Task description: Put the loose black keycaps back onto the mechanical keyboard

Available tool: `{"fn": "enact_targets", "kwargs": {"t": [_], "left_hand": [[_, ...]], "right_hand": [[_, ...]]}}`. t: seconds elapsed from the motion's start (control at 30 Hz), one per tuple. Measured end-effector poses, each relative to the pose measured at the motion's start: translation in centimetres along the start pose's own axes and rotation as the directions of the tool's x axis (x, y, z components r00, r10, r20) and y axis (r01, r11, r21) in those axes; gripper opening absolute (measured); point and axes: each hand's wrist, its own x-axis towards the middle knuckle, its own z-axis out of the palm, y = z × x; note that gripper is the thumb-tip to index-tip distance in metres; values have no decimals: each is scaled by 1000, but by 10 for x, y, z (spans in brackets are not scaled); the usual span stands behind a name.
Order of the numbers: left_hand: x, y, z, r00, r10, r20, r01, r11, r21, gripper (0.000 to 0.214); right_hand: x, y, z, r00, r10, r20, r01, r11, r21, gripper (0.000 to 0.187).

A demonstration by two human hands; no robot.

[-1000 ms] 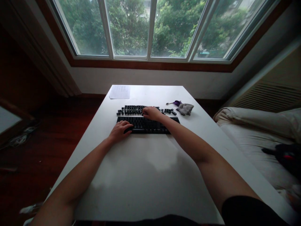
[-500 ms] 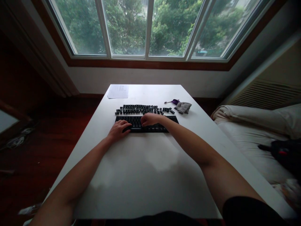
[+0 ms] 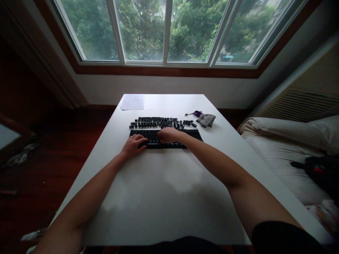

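A black keyboard (image 3: pixel 191 133) lies across the far half of a white table (image 3: pixel 164 197). Behind it, several loose black keycaps (image 3: pixel 153 122) are laid out in rows. My left hand (image 3: pixel 132 145) rests on the keyboard's left front corner, fingers curled over its edge. My right hand (image 3: pixel 169 134) sits on the middle of the keyboard with its fingers pressed together and pointing down at the keys. Whatever is in that pinch is hidden.
A sheet of paper (image 3: pixel 132 102) lies at the table's far left corner. A grey cloth (image 3: pixel 206 120) and a small purple-handled tool (image 3: pixel 196 113) sit right of the keycaps. A bed (image 3: pixel 278 155) with a black object (image 3: pixel 317 171) adjoins on the right, under a wide window.
My right hand has drawn back from the rows of loose keycaps onto the middle of the keyboard. My left hand has stayed on the keyboard's left corner.
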Motion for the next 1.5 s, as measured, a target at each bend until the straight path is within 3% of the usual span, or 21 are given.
{"fn": "enact_targets", "kwargs": {"t": [0.23, 0.37, 0.47, 0.53, 0.63, 0.73, 0.83, 0.9, 0.97, 1.03, 1.1, 1.13, 1.2, 1.27, 1.3, 1.4, 1.5], "left_hand": [[1, -1, 1, 1000, 2, -1, -2, 1000, 5, 35], [1, -1, 0, 1000, 1, 1, -1, 1000, 8, 35], [2, -1, 0, 1000, 3, 5, -3, 1000, 11, 36], [2, -1, 0, 1000, 4, 3, -4, 1000, 10, 36], [1, -1, 0, 1000, 4, 0, -4, 1000, 7, 36], [1, 0, 1, 1000, 3, 3, -3, 1000, 10, 36], [2, 1, 1, 1000, 3, 11, -3, 1000, 10, 36], [3, 2, 1, 1000, 5, 12, -5, 1000, 10, 36], [3, 3, 1, 1000, 9, 10, -9, 1000, 13, 36], [3, 2, 1, 1000, 11, 8, -11, 1000, 16, 35], [3, 1, 1, 1000, 12, 7, -13, 1000, 17, 35], [3, 1, 2, 1000, 13, 6, -13, 1000, 16, 35], [3, 0, 2, 1000, 13, 3, -13, 1000, 16, 35], [2, 0, 2, 1000, 12, 2, -13, 1000, 14, 35], [2, -1, 2, 1000, 12, 0, -12, 1000, 13, 35], [2, -1, 2, 1000, 8, 1, -8, 1000, 6, 36], [3, -1, 1, 1000, 5, 4, -5, 1000, 0, 36]], "right_hand": [[-4, -6, 4, 1000, 3, -15, -3, 1000, -22, 25], [-4, 5, 11, 998, -17, -61, 21, 998, 59, 18], [-1, 12, 16, 977, -21, -211, 72, 968, 239, 20], [5, 11, 21, 929, 32, -368, 122, 914, 386, 26], [16, -1, 30, 852, 169, -495, 229, 731, 643, 37], [25, -19, 41, 879, 194, -436, 358, 338, 870, 38], [30, -34, 50, 911, 170, -375, 382, -10, 924, 38], [33, -38, 56, 919, 176, -353, 374, -111, 921, 37], [37, -40, 61, 921, 195, -339, 367, -133, 921, 36], [40, -38, 64, 914, 220, -340, 369, -105, 924, 36], [42, -33, 63, 894, 255, -368, 382, -7, 924, 36], [42, -28, 61, 875, 277, -396, 389, 82, 918, 37], [42, -15, 54, 817, 324, -477, 368, 343, 864, 38], [40, 3, 46, 749, 348, -564, 245, 646, 723, 34], [39, 12, 42, 732, 351, -584, 146, 756, 638, 28], [34, 38, 32, 762, 322, -561, -104, 917, 385, 7], [33, 57, 26, 840, 276, -467, -231, 961, 153, 21]]}}
